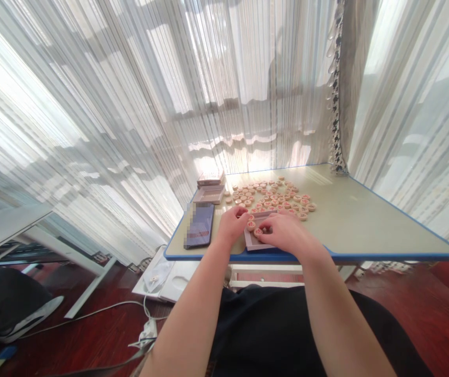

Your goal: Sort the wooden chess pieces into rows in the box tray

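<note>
Several round wooden game discs with red marks [275, 198] lie scattered on a beige table with a blue edge [366, 225]. A shallow grey tray [250, 243] sits at the table's front edge with a few discs in it. My left hand [231, 224] rests at the tray's left rim, fingers curled, fingertips by a disc [251, 225]. My right hand [285, 233] lies over the tray, fingers bent down onto a disc [258, 232] inside it.
A dark phone [200, 225] lies at the table's left front. Two more grey trays [209, 195] stand stacked at the back left. Sheer curtains hang behind. Cables and a white box [161, 280] lie on the red floor to the left.
</note>
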The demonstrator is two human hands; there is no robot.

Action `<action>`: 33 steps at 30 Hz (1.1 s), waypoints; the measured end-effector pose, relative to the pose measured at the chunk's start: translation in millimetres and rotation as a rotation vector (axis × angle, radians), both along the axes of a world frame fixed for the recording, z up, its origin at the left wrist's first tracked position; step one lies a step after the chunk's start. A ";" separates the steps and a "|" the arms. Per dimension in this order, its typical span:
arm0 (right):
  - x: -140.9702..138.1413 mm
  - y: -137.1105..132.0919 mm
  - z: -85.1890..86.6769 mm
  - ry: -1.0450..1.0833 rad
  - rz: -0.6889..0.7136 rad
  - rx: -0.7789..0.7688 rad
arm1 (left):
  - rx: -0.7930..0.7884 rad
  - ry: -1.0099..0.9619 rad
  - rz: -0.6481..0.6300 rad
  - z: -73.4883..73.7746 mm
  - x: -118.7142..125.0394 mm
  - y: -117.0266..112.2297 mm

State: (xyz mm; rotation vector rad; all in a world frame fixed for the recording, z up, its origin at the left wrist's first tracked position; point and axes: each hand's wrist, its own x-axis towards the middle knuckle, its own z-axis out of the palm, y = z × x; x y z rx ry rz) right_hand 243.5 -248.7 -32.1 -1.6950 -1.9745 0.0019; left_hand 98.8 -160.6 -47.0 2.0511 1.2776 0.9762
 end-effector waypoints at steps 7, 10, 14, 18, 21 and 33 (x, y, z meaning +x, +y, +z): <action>-7.3 -7.6 -11.8 0.036 -0.006 0.056 | -0.018 0.010 -0.112 -2.1 -5.0 2.6; -10.2 -13.2 -13.0 0.012 -0.066 0.066 | -0.042 -0.020 -0.109 -0.8 -5.0 2.0; -11.4 -19.3 -14.0 0.025 -0.135 0.083 | -0.056 -0.010 -0.116 0.8 -4.8 0.6; -8.5 -22.0 -14.4 0.032 -0.154 0.090 | -0.050 0.006 -0.121 2.0 -5.0 -1.4; -9.4 -20.9 -12.2 -0.002 -0.159 0.076 | -0.041 0.018 -0.115 1.7 -4.7 -1.6; -12.3 -14.9 -0.8 0.061 0.010 0.012 | 0.030 0.051 -0.094 1.2 -2.3 0.4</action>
